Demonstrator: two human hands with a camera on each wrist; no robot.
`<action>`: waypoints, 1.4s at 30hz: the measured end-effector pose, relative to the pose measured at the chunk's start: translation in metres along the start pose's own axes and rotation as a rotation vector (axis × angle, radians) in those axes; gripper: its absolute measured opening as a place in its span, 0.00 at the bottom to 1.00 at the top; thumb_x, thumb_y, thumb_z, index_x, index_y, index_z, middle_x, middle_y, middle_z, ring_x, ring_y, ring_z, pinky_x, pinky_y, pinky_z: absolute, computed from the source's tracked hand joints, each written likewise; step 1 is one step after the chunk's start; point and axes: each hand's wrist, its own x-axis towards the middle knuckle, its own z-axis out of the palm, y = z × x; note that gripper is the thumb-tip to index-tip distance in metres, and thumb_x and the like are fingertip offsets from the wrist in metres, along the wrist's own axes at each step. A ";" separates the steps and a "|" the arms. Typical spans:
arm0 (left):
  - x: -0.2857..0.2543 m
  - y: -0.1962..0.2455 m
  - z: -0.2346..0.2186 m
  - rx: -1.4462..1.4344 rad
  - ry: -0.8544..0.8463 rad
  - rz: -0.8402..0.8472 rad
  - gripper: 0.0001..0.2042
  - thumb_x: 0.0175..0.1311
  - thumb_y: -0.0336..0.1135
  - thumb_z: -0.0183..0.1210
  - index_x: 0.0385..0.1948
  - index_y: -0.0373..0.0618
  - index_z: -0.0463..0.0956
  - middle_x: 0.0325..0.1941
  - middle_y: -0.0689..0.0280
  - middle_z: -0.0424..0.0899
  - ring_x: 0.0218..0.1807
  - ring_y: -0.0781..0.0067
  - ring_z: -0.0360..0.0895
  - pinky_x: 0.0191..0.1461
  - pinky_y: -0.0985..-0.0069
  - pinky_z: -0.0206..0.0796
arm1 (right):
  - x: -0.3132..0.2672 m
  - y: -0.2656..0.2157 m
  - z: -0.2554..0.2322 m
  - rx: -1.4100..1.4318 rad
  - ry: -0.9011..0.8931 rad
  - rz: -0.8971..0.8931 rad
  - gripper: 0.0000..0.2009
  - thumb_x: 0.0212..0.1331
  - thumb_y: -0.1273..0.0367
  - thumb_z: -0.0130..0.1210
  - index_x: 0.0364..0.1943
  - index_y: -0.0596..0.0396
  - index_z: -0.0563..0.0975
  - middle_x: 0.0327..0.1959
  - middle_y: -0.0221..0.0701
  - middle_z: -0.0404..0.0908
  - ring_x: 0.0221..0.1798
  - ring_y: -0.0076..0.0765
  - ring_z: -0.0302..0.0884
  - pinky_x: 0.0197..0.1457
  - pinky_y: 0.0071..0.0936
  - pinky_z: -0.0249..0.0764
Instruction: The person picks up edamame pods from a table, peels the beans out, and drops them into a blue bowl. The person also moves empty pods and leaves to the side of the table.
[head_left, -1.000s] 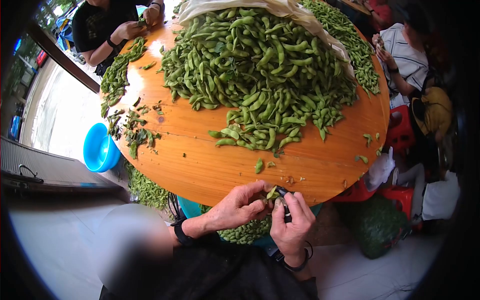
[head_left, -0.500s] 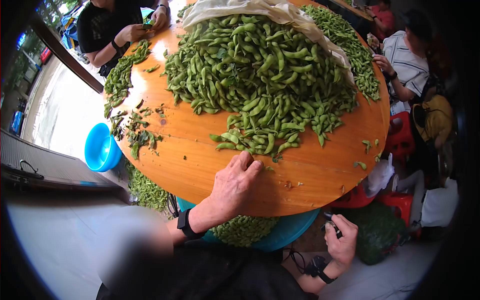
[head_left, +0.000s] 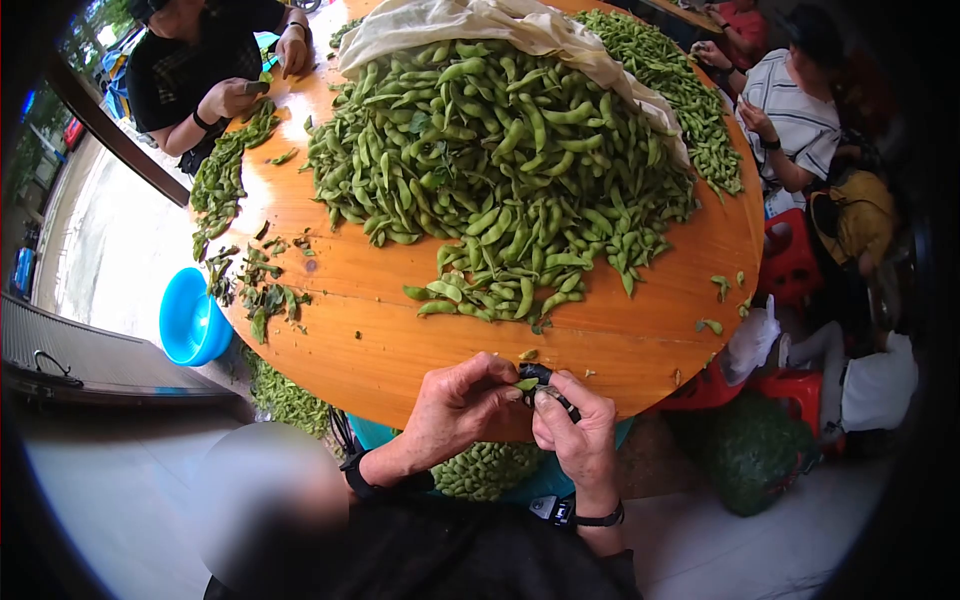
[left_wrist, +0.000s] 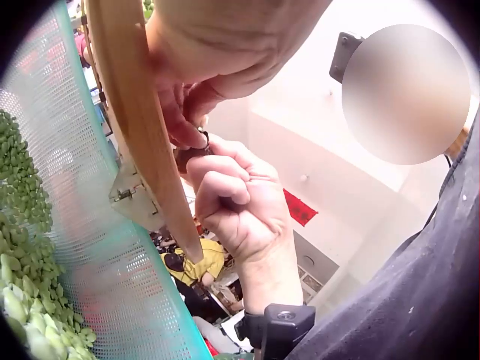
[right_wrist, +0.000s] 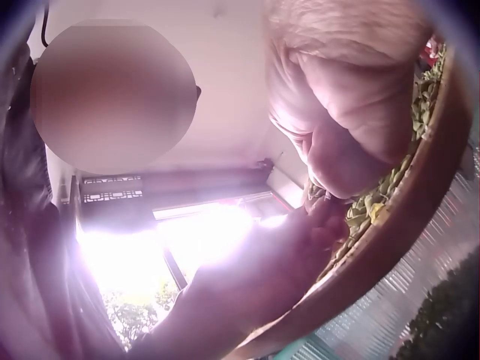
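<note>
My left hand [head_left: 455, 405] pinches a green soybean pod [head_left: 526, 384] between thumb and fingers, just over the table's near edge. Against it, my right hand [head_left: 580, 428] grips a small dark tool [head_left: 536, 374]; I cannot tell its kind, as the fingers cover most of it. Both hands' fingertips meet at the pod, also in the left wrist view, where the right hand [left_wrist: 244, 199] has its fingers curled. Beyond them, a large heap of soybean pods [head_left: 480, 170] lies on the round wooden table [head_left: 400, 345]. Below the hands stands a turquoise basket [left_wrist: 112, 285] holding shelled green beans [left_wrist: 26, 300].
Pale cloth [head_left: 480, 25] lies over the back of the heap. Leaf scraps [head_left: 265, 290] litter the table's left side. A blue basin [head_left: 193, 318] stands at the left, red stools [head_left: 790, 265] at the right. Other people sit around the table with pods before them.
The left hand has reached to the pods at the heap's near edge and come back with a pod. The right hand swung out to the right with the dark tool, then returned to the left hand.
</note>
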 end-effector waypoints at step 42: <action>-0.006 0.019 0.009 -0.553 -0.049 -0.310 0.14 0.64 0.22 0.61 0.46 0.44 0.66 0.32 0.71 0.78 0.36 0.84 0.77 0.40 0.82 0.74 | -0.018 -0.013 -0.007 0.108 -0.113 0.067 0.11 0.67 0.76 0.53 0.49 0.72 0.75 0.34 0.25 0.66 0.27 0.15 0.66 0.25 0.17 0.64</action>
